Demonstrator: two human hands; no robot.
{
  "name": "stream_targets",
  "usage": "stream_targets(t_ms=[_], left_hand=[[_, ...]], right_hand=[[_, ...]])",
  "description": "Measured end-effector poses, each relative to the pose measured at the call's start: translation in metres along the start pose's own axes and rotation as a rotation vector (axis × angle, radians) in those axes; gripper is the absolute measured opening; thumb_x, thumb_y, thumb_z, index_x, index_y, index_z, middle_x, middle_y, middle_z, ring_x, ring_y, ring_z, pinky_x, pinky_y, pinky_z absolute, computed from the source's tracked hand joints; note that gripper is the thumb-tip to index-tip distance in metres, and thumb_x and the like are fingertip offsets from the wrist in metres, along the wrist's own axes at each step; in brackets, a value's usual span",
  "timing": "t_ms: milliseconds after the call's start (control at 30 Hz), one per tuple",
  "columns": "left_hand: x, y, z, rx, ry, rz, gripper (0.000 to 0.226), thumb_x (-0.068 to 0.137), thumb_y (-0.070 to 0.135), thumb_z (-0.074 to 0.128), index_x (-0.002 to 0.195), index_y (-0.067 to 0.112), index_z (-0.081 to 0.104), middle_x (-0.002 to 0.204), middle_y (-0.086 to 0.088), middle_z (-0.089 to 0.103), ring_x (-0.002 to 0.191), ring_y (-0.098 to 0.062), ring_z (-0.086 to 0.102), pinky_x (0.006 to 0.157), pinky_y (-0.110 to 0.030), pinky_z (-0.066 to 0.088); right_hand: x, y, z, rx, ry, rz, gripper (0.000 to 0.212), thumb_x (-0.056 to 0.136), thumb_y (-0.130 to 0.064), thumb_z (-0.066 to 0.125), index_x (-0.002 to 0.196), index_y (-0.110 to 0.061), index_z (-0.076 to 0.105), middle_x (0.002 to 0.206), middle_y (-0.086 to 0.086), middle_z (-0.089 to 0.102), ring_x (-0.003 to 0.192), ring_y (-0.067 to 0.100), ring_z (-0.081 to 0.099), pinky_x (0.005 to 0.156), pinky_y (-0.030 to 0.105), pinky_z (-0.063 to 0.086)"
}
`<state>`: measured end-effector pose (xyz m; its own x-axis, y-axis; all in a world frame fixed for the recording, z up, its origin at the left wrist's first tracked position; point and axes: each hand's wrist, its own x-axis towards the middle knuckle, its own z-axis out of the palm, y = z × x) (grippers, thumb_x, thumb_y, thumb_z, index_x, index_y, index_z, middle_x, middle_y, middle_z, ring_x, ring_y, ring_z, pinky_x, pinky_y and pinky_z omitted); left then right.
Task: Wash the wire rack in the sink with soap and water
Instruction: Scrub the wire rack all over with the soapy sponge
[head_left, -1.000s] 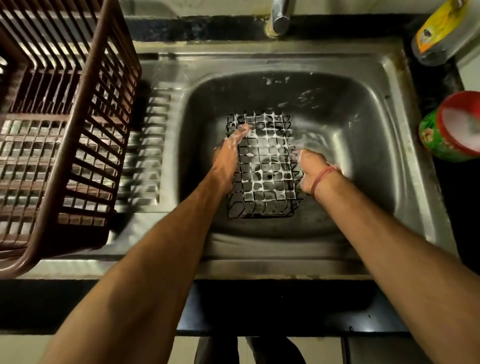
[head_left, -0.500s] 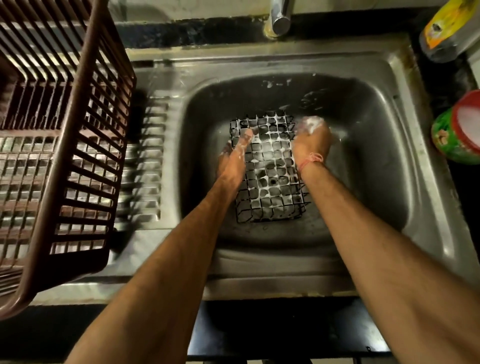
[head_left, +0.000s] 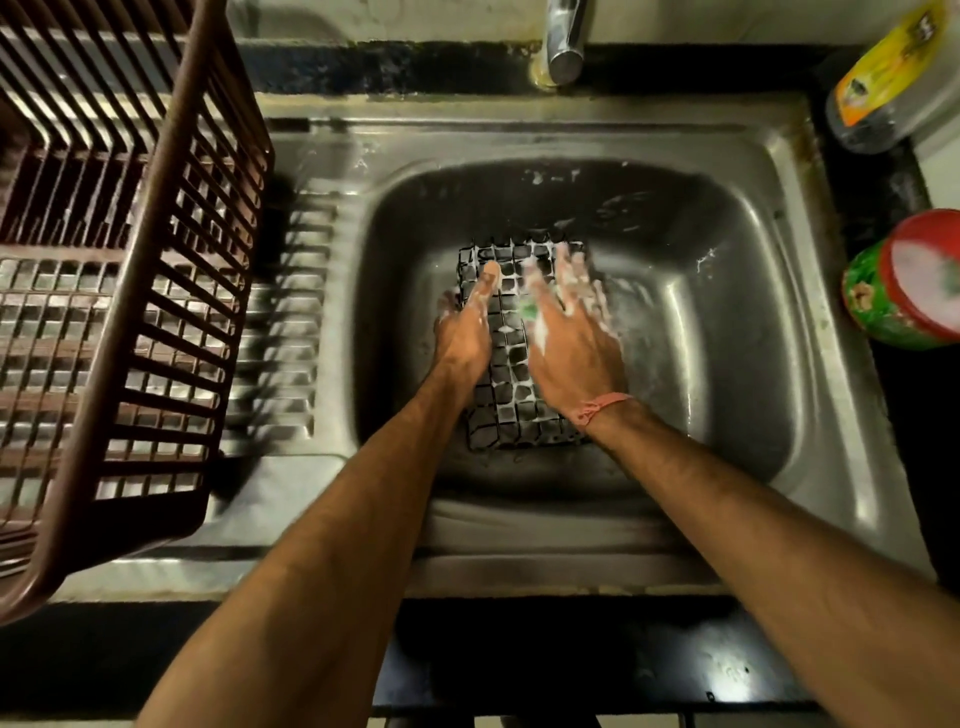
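Your wire rack (head_left: 511, 384) lies flat on the floor of the steel sink (head_left: 737, 332), at the centre of the frame, its black grid streaked with white suds. Your left hand (head_left: 465, 332) grips the rack's left edge: the thumb lies on top of the grid pointing toward the upper part of the frame, and the other fingers curl out of sight over the side. Your right hand (head_left: 569, 332) rests on the right half of the rack with fingers spread and straight, foamy and blurred at the tips. A small green scrubber (head_left: 529, 310) peeks out from beneath its thumb side, pressed against the wires; how much of it lies under the palm you cannot tell. A pink thread band (head_left: 600, 408) circles your right wrist.

The tap (head_left: 563, 41) stands at the top centre. A brown plastic basket (head_left: 119, 270) fills the upper left, sitting on the ribbed drainboard (head_left: 280, 332). At the right edge of the frame, a red-rimmed green tub (head_left: 904, 291) with white contents and a bottle with a yellow label (head_left: 888, 73) stand on the dark desk (head_left: 898, 202).
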<state>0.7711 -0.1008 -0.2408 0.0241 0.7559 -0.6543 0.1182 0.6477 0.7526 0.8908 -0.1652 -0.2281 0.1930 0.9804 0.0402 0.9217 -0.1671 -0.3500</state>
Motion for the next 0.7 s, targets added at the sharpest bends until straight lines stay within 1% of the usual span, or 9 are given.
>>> stream_targets(t_ms=[100,200,333,433,500,533,567,633,700], left_hand=[[-0.012,0.015,0.002,-0.156,-0.063,0.113,0.073,0.112,0.063,0.020,0.170,0.019,0.020,0.178,0.002,0.016,0.162,-0.012,0.016,0.125,-0.024,0.013],[0.001,0.003,0.000,-0.104,-0.146,-0.008,0.076,0.109,0.065,-0.002,0.171,0.023,0.005,0.179,0.001,-0.001,0.165,-0.018,0.003,0.131,-0.041,0.003],[-0.002,0.007,-0.003,-0.177,-0.192,-0.151,0.065,0.116,0.051,0.012,0.171,0.015,0.018,0.177,-0.007,0.019,0.163,-0.025,0.018,0.132,-0.043,0.013],[-0.012,-0.008,-0.014,-0.391,-0.125,-0.111,0.058,0.118,0.032,0.023,0.169,0.004,0.016,0.175,-0.018,0.019,0.161,-0.028,0.027,0.124,-0.036,0.029],[-0.003,-0.007,-0.004,-0.398,-0.126,-0.098,0.054,0.117,0.014,0.026,0.168,-0.001,0.012,0.175,-0.022,0.019,0.148,-0.010,0.046,0.102,-0.016,0.050],[0.005,-0.009,-0.002,-0.467,-0.207,-0.199,0.052,0.118,0.014,0.025,0.168,0.001,0.016,0.174,-0.020,0.024,0.127,0.004,0.056,0.082,-0.009,0.053],[-0.002,-0.002,-0.008,-0.355,-0.280,-0.164,0.051,0.119,0.020,0.022,0.167,0.003,0.023,0.172,-0.018,0.031,0.110,0.001,0.062,0.068,-0.010,0.053],[-0.006,0.008,-0.023,-0.203,-0.240,-0.145,0.053,0.119,0.032,0.020,0.152,0.004,0.050,0.157,-0.022,0.052,0.110,-0.023,0.069,0.064,-0.021,0.055],[-0.003,0.015,-0.021,-0.201,-0.179,-0.140,0.049,0.117,0.035,0.028,0.116,0.007,0.069,0.115,-0.019,0.075,0.085,-0.023,0.073,0.058,-0.025,0.053]], right_hand=[[-0.005,-0.012,0.000,-0.071,-0.107,-0.161,0.070,0.105,-0.048,0.031,0.166,-0.020,0.010,0.173,0.008,-0.006,0.160,0.023,-0.007,0.131,0.047,0.004],[0.007,-0.002,-0.001,-0.054,-0.135,-0.244,0.065,0.108,-0.039,0.026,0.166,-0.017,0.005,0.173,0.009,-0.003,0.161,0.021,-0.002,0.131,0.045,0.006],[0.049,-0.008,-0.006,0.128,-0.071,-0.042,0.064,0.104,-0.004,0.039,0.164,-0.018,0.021,0.172,0.004,0.018,0.159,0.020,0.015,0.129,0.032,0.008],[0.030,-0.038,0.001,0.220,-0.115,-0.182,0.074,0.095,0.010,0.034,0.160,-0.026,0.034,0.170,-0.001,0.024,0.158,0.027,0.019,0.126,0.043,0.025],[0.000,-0.046,0.000,0.261,-0.188,-0.315,0.085,0.087,0.016,0.033,0.161,-0.026,0.034,0.170,0.000,0.024,0.159,0.024,0.014,0.129,0.048,0.018],[-0.013,-0.042,-0.004,0.260,-0.195,-0.348,0.091,0.083,0.020,0.035,0.162,-0.025,0.030,0.170,-0.001,0.021,0.159,0.019,0.012,0.130,0.045,0.016],[-0.023,-0.034,-0.009,0.237,-0.204,-0.377,0.093,0.084,0.021,0.037,0.164,-0.025,0.023,0.169,-0.003,0.018,0.157,0.017,0.012,0.129,0.041,0.019],[-0.030,-0.017,-0.021,0.159,-0.257,-0.456,0.091,0.092,0.014,0.040,0.166,-0.029,0.008,0.168,-0.004,0.012,0.156,0.023,0.018,0.122,0.042,0.035],[-0.020,-0.001,-0.031,0.050,-0.289,-0.513,0.076,0.101,-0.004,0.037,0.166,-0.027,0.004,0.171,-0.004,0.004,0.158,0.027,0.015,0.120,0.043,0.038]])
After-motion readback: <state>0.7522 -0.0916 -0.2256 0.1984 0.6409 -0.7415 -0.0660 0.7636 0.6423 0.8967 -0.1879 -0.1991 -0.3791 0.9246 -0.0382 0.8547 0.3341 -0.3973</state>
